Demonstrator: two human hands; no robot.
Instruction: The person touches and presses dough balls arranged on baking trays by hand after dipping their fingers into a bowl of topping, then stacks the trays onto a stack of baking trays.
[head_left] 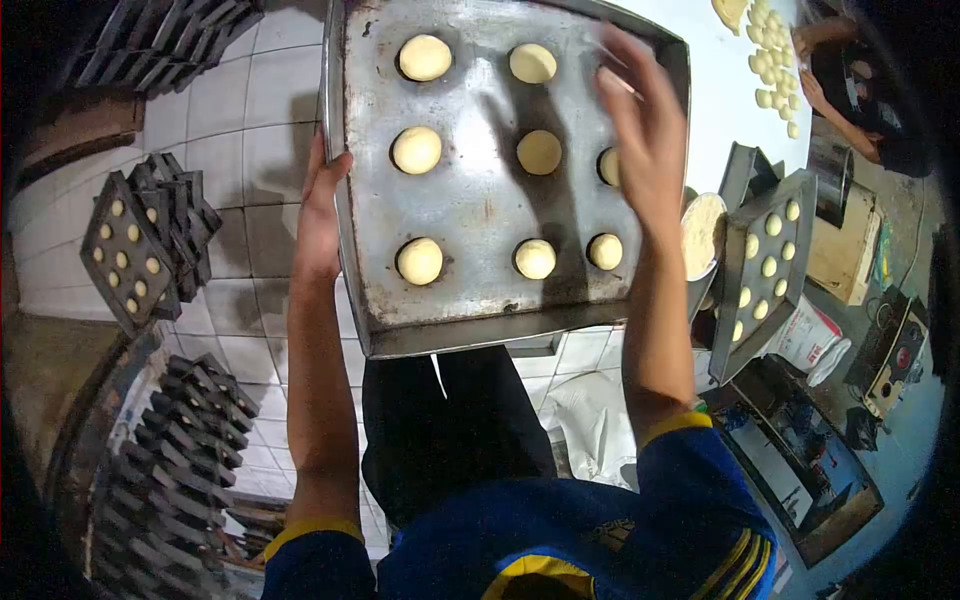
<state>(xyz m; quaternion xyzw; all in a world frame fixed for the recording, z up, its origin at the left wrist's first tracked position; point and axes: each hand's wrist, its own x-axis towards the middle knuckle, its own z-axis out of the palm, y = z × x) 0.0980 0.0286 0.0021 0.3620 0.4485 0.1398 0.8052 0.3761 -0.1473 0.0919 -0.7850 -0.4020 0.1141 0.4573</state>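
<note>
A metal tray (470, 200) with several round dough balls is held up in front of me. My left hand (320, 220) grips its left rim, thumb over the edge. Above the tray's right side is my right hand (645, 130), its fingers apart and slightly blurred, with nothing seen in them. It partly covers a dough ball (609, 167) at the right. The other balls stand apart in rows, such as one at the top left (425, 58) and one at the bottom middle (535, 259). Whether a ball lies behind my right fingers is hidden.
Another tray of dough balls (768, 262) and a bowl (703, 235) are at the right. Dough balls lie on the white table (725, 100), near a co-worker's arms (845, 125). Stacked trays (130, 250) stand left, with more trays (180, 440) below.
</note>
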